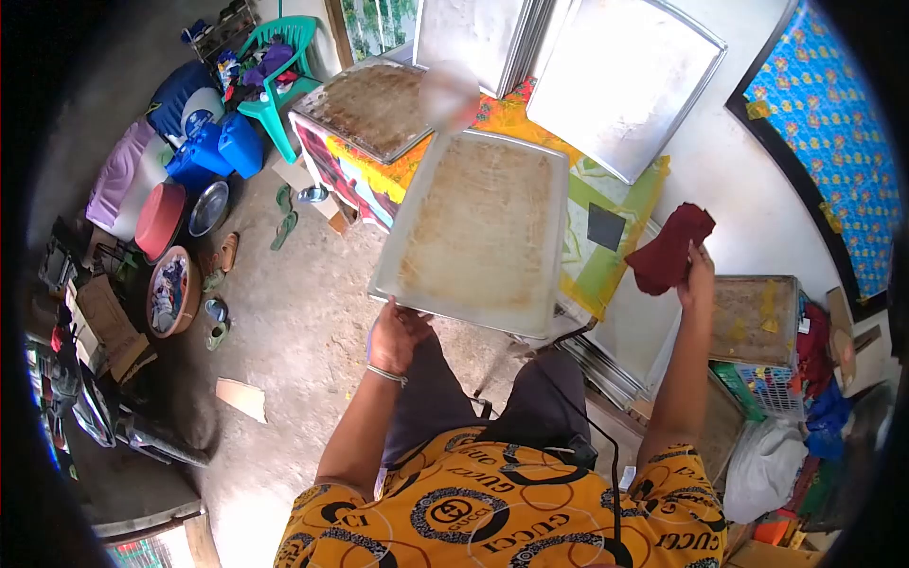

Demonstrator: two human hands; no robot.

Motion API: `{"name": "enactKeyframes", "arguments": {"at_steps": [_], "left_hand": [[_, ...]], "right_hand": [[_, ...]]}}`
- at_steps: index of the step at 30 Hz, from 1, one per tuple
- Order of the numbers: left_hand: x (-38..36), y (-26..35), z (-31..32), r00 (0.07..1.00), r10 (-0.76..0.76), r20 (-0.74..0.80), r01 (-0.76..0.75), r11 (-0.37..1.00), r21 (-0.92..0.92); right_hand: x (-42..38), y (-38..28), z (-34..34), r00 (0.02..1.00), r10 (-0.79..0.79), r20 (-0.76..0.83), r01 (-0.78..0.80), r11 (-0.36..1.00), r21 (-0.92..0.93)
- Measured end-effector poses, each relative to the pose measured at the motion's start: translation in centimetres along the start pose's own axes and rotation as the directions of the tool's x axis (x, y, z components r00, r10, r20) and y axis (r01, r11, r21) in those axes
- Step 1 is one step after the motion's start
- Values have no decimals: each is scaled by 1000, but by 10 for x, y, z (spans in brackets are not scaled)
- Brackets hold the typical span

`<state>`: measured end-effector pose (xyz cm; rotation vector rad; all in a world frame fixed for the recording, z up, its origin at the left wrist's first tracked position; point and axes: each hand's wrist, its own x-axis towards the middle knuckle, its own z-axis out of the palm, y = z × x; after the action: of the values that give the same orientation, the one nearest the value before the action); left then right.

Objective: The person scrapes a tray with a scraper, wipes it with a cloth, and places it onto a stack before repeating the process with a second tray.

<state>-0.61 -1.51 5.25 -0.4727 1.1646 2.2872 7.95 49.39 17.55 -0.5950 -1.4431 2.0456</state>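
My left hand [400, 333] is closed on the near left corner of a rectangular panel [483, 232]. The panel has a raised metal-like rim and a pale surface with brown stains. It slants in front of me, its far end by the patterned cloth of the table [516, 112]. Off to the right, my right hand [699, 275] grips a crumpled dark red cloth [670, 251], held apart from the panel. A small dark grey square [605, 227] lies on the green and yellow table cover between panel and cloth.
Another stained panel [365, 106] lies on the table's left side. Whitish panels [625, 80] lean against the wall. At left are a green chair [279, 80], blue jugs [239, 144] and a basin of clothes [170, 293]. A plastic crate [762, 386] stands at right.
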Motion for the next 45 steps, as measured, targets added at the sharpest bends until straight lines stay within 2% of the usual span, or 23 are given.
{"name": "enactKeyframes", "arguments": {"at_steps": [4,7,8,11,13,15,16,19,22,25,27,28,29,30,32,34,35,36,39,40,43,44,45], "left_hand": [[0,-5,-19,984,179,-5,-177,965,-196],[-16,-23,-5,995,23,97,-19,999,-49],[-24,-31,-1,980,8,200,-5,1000,-16],[-31,-41,7,957,-21,290,-26,987,157],[-29,-41,10,972,36,233,-86,975,207],[-16,-42,8,976,66,206,-126,947,295],[-10,-45,7,979,58,194,-110,957,270],[1,-51,9,977,69,202,-107,977,183],[3,-51,2,952,125,281,-159,982,102],[7,-48,-8,930,145,337,-162,987,24],[7,-44,-9,935,161,317,-156,987,-41],[7,-42,-8,937,170,306,-154,985,-76],[7,-41,-7,941,173,292,-153,984,-89],[7,-39,-6,945,176,276,-153,983,-103],[11,-35,-4,946,190,261,-159,978,-137],[15,-34,-4,942,208,263,-165,970,-177],[19,-34,-7,933,217,288,-185,973,-137],[23,-37,-12,924,219,315,-199,975,-95],[26,-48,-20,928,204,311,-197,979,-52],[26,-49,-19,927,207,313,-201,978,-54],[28,-43,-13,915,224,336,-214,975,-67],[27,-39,-11,911,229,343,-219,973,-70],[27,-38,-10,912,227,343,-211,974,-82]], "right_hand": [[-32,24,-12,994,87,67,-98,979,176],[-39,33,-17,985,128,112,-157,934,320],[-40,36,-17,989,116,88,-140,921,365],[-28,33,-6,998,35,52,-56,877,477],[-26,32,11,996,-68,53,29,839,544],[-38,31,32,970,-125,208,-25,801,599],[-44,30,47,946,-159,281,-54,781,622],[-28,46,76,926,-9,376,-233,771,593],[-4,65,94,931,209,299,-311,885,348],[32,76,122,982,-14,188,-14,989,145],[55,74,147,973,-86,216,105,992,-76],[79,81,151,947,-198,253,282,891,-357],[102,91,154,902,-284,324,428,683,-592],[114,95,163,894,-228,385,443,570,-692],[127,106,186,870,-91,484,487,308,-817],[127,133,196,900,107,423,423,26,-906],[126,148,201,908,194,372,399,-122,-909],[117,154,208,932,105,347,363,-259,-895],[123,167,212,935,50,351,350,-293,-890],[122,170,208,925,57,376,380,-183,-907],[96,178,208,892,68,446,446,-283,-849],[80,184,208,859,11,512,499,-247,-831],[63,186,211,839,25,543,534,-228,-814]]}}
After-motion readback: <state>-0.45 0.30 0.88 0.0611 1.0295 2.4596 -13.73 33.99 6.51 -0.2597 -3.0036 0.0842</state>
